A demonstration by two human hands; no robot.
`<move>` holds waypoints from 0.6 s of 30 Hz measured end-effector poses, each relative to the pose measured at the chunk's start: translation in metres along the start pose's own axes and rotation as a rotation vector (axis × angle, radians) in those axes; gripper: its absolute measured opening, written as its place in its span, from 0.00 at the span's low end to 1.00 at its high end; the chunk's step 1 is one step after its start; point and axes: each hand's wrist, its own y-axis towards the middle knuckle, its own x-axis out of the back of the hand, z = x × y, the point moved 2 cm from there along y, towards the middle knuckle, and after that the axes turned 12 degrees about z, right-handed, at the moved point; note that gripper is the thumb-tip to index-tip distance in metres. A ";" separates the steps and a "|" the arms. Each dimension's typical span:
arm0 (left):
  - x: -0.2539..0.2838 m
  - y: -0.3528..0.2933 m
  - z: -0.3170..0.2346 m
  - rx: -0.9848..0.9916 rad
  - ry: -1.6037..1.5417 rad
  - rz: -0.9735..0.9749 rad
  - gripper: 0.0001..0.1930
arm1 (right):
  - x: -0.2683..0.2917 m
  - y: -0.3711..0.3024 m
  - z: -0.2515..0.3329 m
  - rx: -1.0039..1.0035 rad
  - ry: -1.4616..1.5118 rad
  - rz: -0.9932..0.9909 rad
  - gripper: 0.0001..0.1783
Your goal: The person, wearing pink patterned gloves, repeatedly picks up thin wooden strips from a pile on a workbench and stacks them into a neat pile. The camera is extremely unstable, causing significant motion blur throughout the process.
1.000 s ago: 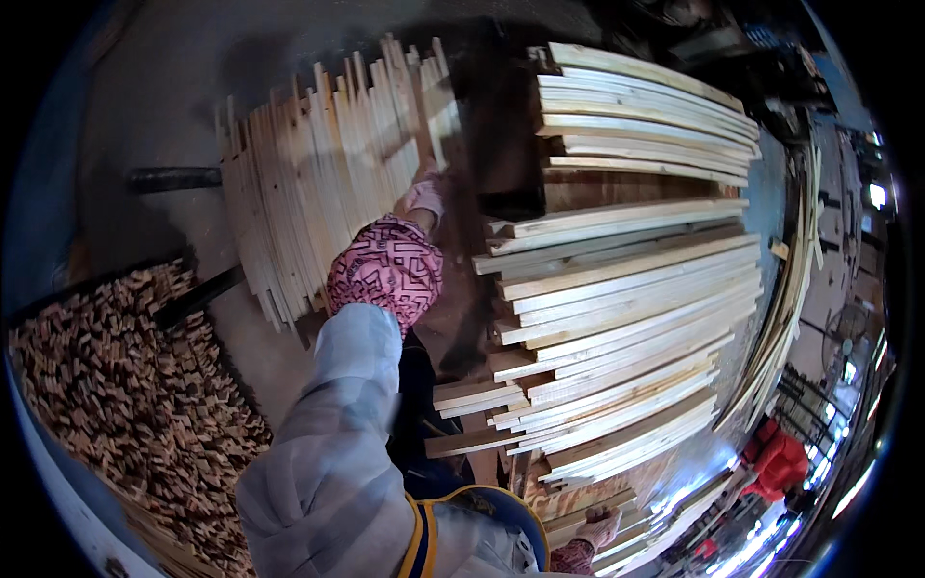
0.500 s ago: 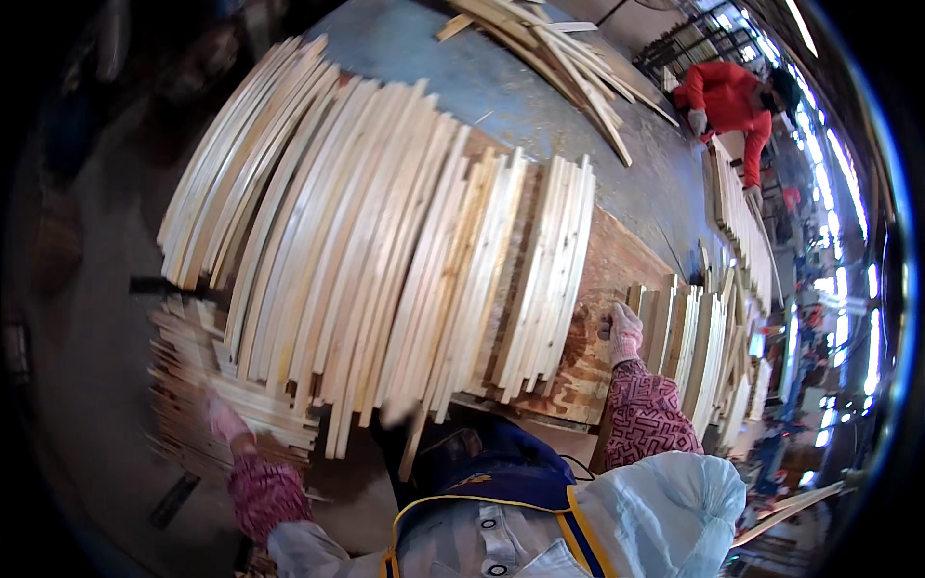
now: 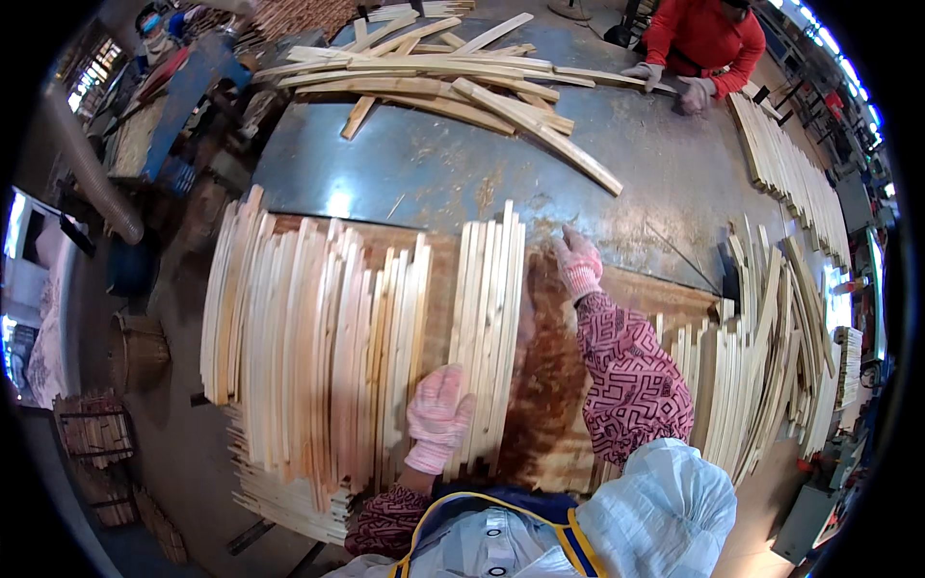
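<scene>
Loosely spread, the pink-gloved left hand point(image 3: 440, 414) over long, pale wooden slats point(image 3: 493, 328)
Right hand point(image 3: 578, 262), likewise gloved, half uncurled at the blue-grey metal desk point(image 3: 655, 188).

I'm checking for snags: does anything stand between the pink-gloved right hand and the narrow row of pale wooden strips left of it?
Nothing visible does: only the brown wooden board shows between the pink-gloved right hand and the row of pale wooden strips.

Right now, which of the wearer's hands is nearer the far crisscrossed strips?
Right: the right hand is across the metal tabletop from the crisscrossed strips; the left hand is farther back.
</scene>
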 end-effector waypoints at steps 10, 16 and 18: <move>-0.084 0.199 0.007 0.084 -0.872 0.297 0.32 | 0.100 0.198 -0.017 -0.146 -0.591 0.064 0.38; -0.147 0.306 0.010 0.130 -2.221 0.329 0.33 | 0.065 0.185 -0.006 0.112 0.317 0.769 0.25; -0.152 0.337 -0.003 0.356 -2.249 0.436 0.30 | 0.066 0.215 -0.030 0.408 0.069 0.697 0.32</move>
